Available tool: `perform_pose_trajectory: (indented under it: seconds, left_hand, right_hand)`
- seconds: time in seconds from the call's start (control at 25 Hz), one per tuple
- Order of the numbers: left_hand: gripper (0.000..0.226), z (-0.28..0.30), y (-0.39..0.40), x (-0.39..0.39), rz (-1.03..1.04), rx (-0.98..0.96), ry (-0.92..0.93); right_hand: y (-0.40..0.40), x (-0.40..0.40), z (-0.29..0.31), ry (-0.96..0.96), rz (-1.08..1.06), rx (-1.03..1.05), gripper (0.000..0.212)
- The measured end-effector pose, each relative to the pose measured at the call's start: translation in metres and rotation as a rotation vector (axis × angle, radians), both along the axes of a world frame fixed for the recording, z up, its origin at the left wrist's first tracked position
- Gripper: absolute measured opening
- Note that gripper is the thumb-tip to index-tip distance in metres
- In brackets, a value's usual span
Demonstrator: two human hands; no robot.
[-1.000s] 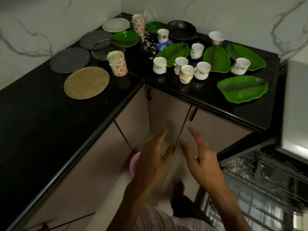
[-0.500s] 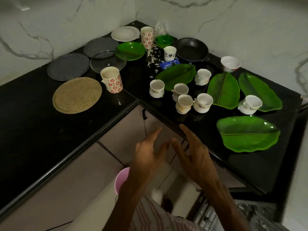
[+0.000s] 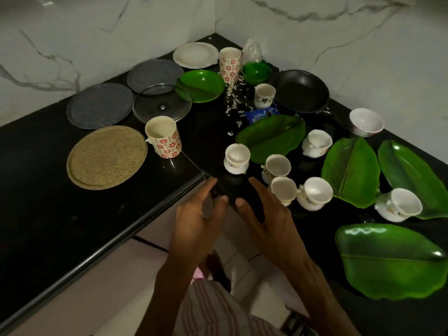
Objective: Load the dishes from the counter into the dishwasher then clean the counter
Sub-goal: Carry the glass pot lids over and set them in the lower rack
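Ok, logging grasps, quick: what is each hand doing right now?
Left hand: open, fingers straight, holding nothing.
Right hand: open, fingers straight, holding nothing.

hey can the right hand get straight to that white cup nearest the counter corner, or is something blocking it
Probably yes. The right hand is open and holds nothing, the white cup stands just beyond its fingertips, and only bare black counter lies between them; the other cups sit off to the right.

White cups (image 3: 281, 166) and green leaf plates (image 3: 271, 138) crowd the black counter (image 3: 48, 209)
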State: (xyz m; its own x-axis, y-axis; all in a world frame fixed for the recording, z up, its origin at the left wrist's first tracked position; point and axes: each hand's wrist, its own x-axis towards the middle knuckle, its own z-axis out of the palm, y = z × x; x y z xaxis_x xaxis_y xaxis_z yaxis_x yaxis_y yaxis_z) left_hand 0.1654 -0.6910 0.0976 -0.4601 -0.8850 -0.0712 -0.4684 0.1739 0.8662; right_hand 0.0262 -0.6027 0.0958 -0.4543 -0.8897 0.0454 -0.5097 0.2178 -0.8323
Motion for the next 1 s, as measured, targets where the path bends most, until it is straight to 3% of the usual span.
perform_pose_trajectory:
  seconds: [0.12,0.24,0.48,0.6,0.68,0.76,1.0]
  left_hand:
    - [0.05,0.008,-0.039,-0.014,0.05,-0.024,0.02]
    - [0.048,0.011,-0.078,-0.022,0.083,-0.033,0.048]
    - [0.045,0.002,-0.139,-0.023,0.168,-0.086,0.054]
    - [0.045,0.002,-0.159,-0.026,0.235,-0.095,0.077]
    - [0.045,0.001,-0.168,-0.028,0.294,-0.087,0.086]
    - [0.048,0.0,-0.171,-0.03,0.324,-0.072,0.113]
    - [0.038,-0.004,-0.177,-0.035,0.304,-0.016,0.153]
  right_hand:
    - [-0.049,-0.015,0.002,0.057,0.047,-0.02,0.065]
    - [-0.098,-0.023,0.006,0.072,0.053,0.027,0.068]
    - [-0.198,-0.036,0.002,0.088,0.13,0.105,0.056]
    - [-0.259,-0.044,-0.012,-0.139,0.076,0.162,0.037]
    - [-0.296,-0.048,-0.024,-0.462,0.033,0.219,0.019]
    - [-0.325,-0.049,-0.033,-0.704,-0.013,0.277,0.016]
    - [-0.386,-0.047,-0.052,-0.91,-0.117,0.366,0.019]
